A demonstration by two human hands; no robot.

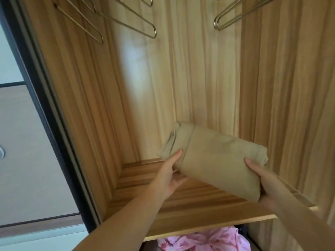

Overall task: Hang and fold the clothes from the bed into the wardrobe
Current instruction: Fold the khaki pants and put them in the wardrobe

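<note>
— Head view, wardrobe interior [181, 78]: seen anything to handle?

— Folded beige garment [217, 156], held just above the wooden shelf [181, 201], towards the right of the compartment. Cannot tell whether the far end already touches the board.

— Handling?

— Judged soft and light: sags a little between the two holds, no stiffness. Likely to slump or unfold if taken by one edge only. Best supported from beneath at both ends, as here, with the thumbs on top to pin the layers.

— Grip on the left?

— Left hand [172, 176] clamped on the garment's left end: thumb pressed on the upper face, palm turned up, fingers hidden below the cloth.

— And the right?

— Right hand [261, 180] clamped on the near right corner: thumb on top, fingers curled round underneath, mostly out of sight.

— Pose of the arms?

— Both forearms bare, stretched forward into the compartment, left one entering from lower left, right one from lower right edge. Wrists roughly level, garment tilted slightly down to the right.

— Anything else worth noting?

— Metal hangers [126, 20] bare at upper left, more hangers [233, 17] at upper right, all well above the garment. Pink patterned cloth [203, 240] in the space under the shelf. Dark door frame [45, 115] along the left.

— Next move, as a guess?

— Lowering flat onto the shelf, then sliding the fingers out from under without dragging the folds open.
</note>
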